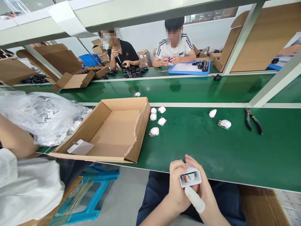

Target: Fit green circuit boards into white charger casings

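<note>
Near the table's front edge, a white charger housing [199,177] is held between both hands, its open end facing up toward the camera. Inside it an orange-red port and a green board edge show. My left hand [176,185] wraps its left side, fingers closed on it. My right hand [205,188] closes round the right side, with a white cover on one finger or thumb. Beyond the hands, a green circuit board with a white lump [225,124] lies on the table beside a loose white piece [213,113].
An open cardboard box [117,131] holds one white housing [80,147]. Several white-topped boards [154,131] lie right of it. Black-handled pliers [254,121] rest at the right. Plastic bags [47,116] and a person's arm are at left. Two people sit across the green table [183,150].
</note>
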The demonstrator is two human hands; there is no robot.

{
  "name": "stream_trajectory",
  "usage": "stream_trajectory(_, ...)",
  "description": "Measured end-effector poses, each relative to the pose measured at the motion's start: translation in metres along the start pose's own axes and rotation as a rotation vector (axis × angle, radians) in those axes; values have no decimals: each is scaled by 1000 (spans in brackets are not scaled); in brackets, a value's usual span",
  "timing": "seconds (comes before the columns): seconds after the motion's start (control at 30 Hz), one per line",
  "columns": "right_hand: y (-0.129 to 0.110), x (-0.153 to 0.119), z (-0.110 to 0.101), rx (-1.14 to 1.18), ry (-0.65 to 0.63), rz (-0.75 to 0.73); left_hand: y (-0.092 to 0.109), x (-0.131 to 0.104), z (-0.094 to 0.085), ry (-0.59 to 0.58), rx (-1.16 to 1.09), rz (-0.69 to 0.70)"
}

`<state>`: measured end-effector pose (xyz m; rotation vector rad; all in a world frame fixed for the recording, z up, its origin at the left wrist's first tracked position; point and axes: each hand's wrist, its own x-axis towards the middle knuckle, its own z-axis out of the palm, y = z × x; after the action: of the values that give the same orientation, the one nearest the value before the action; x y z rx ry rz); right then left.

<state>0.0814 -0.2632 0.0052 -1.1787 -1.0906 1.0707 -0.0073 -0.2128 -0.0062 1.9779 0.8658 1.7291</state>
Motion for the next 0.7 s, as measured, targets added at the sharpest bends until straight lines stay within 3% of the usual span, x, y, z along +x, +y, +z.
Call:
stream_trajectory(0.17,8,1,4,115,-35,60,-5,8,-9,-20,200,181)
stream_trajectory(0.37,38,31,-2,216,-190,116,-8,18,-17,-10,290,342)
stream_trajectory(0.7,-3,6,-19,31,-244,84,-14,19,-22,6,279,400)
